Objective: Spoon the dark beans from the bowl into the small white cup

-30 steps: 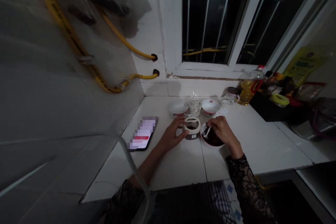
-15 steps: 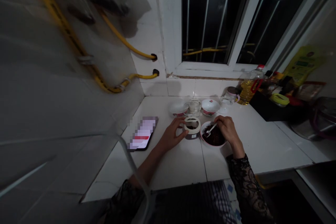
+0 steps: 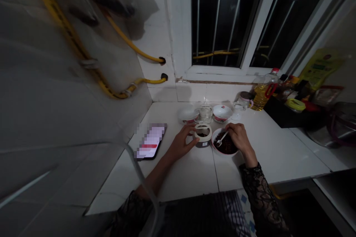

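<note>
From here I have the right hand (image 3: 239, 140) pinching the small white spoon (image 3: 223, 138), which slants left and nearward into the dark-filled bowl (image 3: 214, 136), just right of the jar (image 3: 203, 142) the left hand (image 3: 183, 143) grasps on the bench (image 3: 189, 177).

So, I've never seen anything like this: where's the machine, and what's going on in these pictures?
There's no machine, just a person's two bare hands. Every picture comes from one camera worn on the head, looking forward and down. The left hand holds a pale-rimmed jar standing on the counter. The right hand holds a small white spoon, its tip in or just over a bowl of something dark. A phone lies to the left. Behind stand another jar and two more bowls.
</note>
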The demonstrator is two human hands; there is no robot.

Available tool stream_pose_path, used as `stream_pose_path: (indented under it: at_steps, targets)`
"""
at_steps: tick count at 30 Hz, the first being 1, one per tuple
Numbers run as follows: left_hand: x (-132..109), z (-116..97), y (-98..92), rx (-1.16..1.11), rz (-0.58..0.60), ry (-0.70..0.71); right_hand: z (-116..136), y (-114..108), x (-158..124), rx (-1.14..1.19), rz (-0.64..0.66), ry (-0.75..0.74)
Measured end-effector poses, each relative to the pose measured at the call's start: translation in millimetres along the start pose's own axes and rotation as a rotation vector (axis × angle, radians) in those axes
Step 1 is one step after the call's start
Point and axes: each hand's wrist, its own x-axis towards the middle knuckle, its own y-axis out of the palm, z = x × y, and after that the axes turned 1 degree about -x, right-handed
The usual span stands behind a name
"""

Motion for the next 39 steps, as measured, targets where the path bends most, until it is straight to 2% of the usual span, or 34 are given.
stream_pose_path:
  at_steps: [7, 13, 19, 21, 23, 26, 28, 30, 33, 36, 37, 39]
  targets:
    - [-0.4, 2.8, -0.4, 0.003, 0.006, 0.010, 0.7, 2.1, 1.0, 0.211, 0.015, 0.099]
    - [-0.6, 2.1, -1.0, 0.012, 0.011, 0.008, -4.0, 3.7, 0.3, 0.285, -0.038, 0.184]
    - [-0.1, 1.5, -1.2, 0.010, 0.013, 0.025, -1.7, 6.1, 6.6, 0.431, -0.202, 0.261]
    - [-0.3, 2.3, -1.0, 0.013, 0.013, 0.024, 6.3, 7.4, 8.7, 0.454, -0.264, 0.231]
    - [-0.4, 2.7, -0.9, 0.014, 0.011, 0.025, 17.4, 10.3, 9.0, 0.407, -0.320, 0.140]
    - [-0.2, 2.1, -1.0, 0.009, 0.013, 0.032, 34.6, 17.1, 6.4, 0.202, -0.347, -0.169]
    - [0.1, 1.2, -1.2, 0.007, 0.012, 0.035, 42.7, 21.3, 3.9, 0.041, -0.281, -0.412]
    - [0.3, 0.6, -1.4, 0.003, 0.011, 0.032, 45.7, 22.9, 1.8, -0.061, -0.216, -0.564]
    - [0.0, 0.3, -1.4, 0.003, 0.010, 0.022, 38.9, 17.9, -0.4, -0.049, -0.300, -0.574]
    - [-0.5, 0.9, -1.3, 0.014, 0.010, 0.014, 21.6, 6.4, -1.8, 0.043, -0.454, -0.449]
    - [-0.6, 1.1, -1.3, 0.016, 0.011, 0.012, 15.1, 2.7, -2.2, 0.047, -0.474, -0.399]
    - [-0.5, 1.3, -1.3, 0.017, 0.012, 0.012, 4.0, -2.4, -2.7, 0.013, -0.427, -0.333]
